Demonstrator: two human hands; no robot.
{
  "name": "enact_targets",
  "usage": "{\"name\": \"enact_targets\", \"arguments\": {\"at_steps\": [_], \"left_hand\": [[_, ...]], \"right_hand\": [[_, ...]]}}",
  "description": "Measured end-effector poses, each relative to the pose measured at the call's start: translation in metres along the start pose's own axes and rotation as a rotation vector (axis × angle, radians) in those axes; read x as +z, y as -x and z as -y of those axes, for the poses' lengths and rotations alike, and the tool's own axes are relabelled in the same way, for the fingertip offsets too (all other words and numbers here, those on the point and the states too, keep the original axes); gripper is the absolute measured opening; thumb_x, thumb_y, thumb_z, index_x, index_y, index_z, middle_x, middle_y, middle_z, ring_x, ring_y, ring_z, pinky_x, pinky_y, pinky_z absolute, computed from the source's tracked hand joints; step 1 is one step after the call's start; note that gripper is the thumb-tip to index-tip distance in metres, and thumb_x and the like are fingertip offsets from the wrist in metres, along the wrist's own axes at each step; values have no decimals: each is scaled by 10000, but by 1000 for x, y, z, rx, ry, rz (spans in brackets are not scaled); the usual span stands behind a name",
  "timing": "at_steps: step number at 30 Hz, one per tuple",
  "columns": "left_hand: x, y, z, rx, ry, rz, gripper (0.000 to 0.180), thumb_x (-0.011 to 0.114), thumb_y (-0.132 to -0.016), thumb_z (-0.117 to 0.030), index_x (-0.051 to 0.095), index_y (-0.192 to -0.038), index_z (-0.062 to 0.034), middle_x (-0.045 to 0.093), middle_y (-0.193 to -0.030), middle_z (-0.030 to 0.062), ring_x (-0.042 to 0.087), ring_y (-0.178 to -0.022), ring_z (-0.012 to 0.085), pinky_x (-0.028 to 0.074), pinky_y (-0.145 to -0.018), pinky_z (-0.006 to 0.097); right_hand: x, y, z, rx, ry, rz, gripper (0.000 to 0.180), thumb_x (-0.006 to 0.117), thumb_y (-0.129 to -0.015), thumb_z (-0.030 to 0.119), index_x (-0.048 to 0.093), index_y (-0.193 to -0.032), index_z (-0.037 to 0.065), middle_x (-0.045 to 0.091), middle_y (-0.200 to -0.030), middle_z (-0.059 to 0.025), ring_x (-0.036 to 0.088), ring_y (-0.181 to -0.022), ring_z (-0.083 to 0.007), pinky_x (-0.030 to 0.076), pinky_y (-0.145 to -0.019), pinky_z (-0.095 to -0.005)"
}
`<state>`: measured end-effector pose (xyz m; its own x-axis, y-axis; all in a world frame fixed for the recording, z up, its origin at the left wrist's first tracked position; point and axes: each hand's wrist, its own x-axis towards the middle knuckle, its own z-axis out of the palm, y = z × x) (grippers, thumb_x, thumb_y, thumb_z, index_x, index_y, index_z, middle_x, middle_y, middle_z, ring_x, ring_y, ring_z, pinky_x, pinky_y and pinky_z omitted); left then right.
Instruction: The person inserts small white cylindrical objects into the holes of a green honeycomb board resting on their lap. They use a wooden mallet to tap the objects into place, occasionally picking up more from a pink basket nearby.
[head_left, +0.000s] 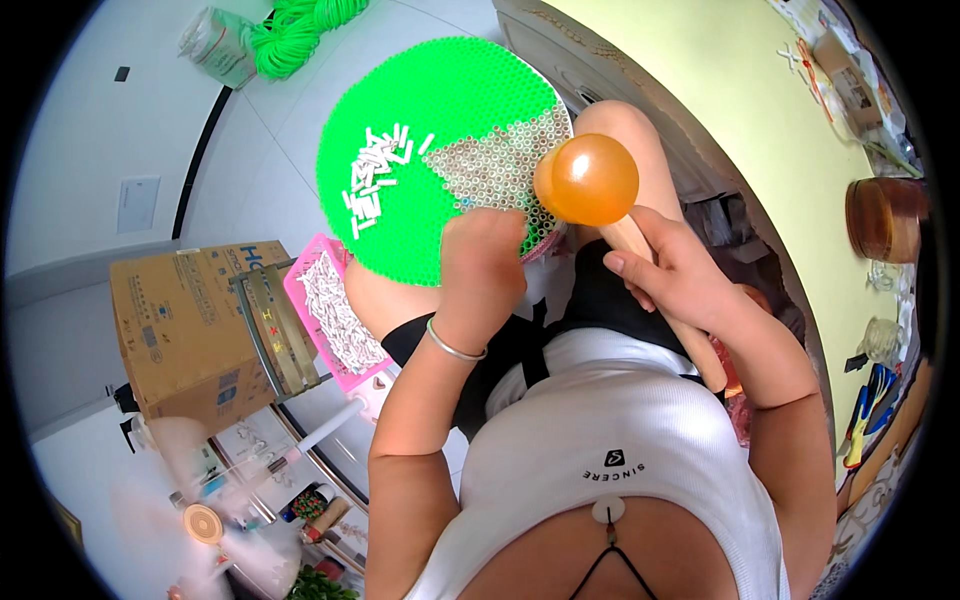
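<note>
My right hand is wrapped around the wooden handle of a mallet with a round, translucent orange head. The mallet head is over the right edge of a round board covered in bright green tubes or cells. A wedge of beige, open tube ends fills its right part. Curled closed, my left hand is at the board's near edge, beside that wedge; what its fingers hold, if anything, is hidden. Loose short white sticks lie in a pile on the board's green left part.
A pink basket full of white sticks stands left of my legs, by a cardboard box. Green cord bundles lie beyond the board. A running fan is at lower left. A yellow tabletop curves along the right.
</note>
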<state>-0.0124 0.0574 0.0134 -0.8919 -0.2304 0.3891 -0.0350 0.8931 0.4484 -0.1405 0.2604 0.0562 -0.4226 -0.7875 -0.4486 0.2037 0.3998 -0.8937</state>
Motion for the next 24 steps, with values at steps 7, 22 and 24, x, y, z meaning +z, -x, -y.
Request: {"name": "enact_targets", "arguments": {"at_steps": [7, 22, 24], "left_hand": [[-13, 2, 8, -196, 84, -104, 143, 725, -799, -65, 660, -926, -53, 633, -825, 111, 606, -767, 339, 470, -681, 435], [-46, 5, 102, -466, -585, -81, 109, 707, -812, -58, 679, -903, -5, 652, -890, 180, 628, -807, 351, 516, -715, 437], [-41, 9, 97, -437, -631, -73, 107, 680, -838, -30, 674, -942, -6, 639, -879, 175, 625, -788, 334, 519, -714, 420]], "right_hand": [[10, 5, 25, -55, 170, 61, 318, 658, -967, 231, 521, -1074, -35, 596, -748, -111, 604, -627, -210, 495, -579, -333], [7, 1, 22, -38, -51, -52, 228, 614, -1002, 216, 521, -1033, 10, 526, -679, -6, 486, -504, -69, 397, -456, -231], [0, 0, 17, -9, -45, -52, 226, 615, -1001, 210, 517, -1021, 8, 530, -671, -11, 492, -499, -80, 404, -456, -242]]}}
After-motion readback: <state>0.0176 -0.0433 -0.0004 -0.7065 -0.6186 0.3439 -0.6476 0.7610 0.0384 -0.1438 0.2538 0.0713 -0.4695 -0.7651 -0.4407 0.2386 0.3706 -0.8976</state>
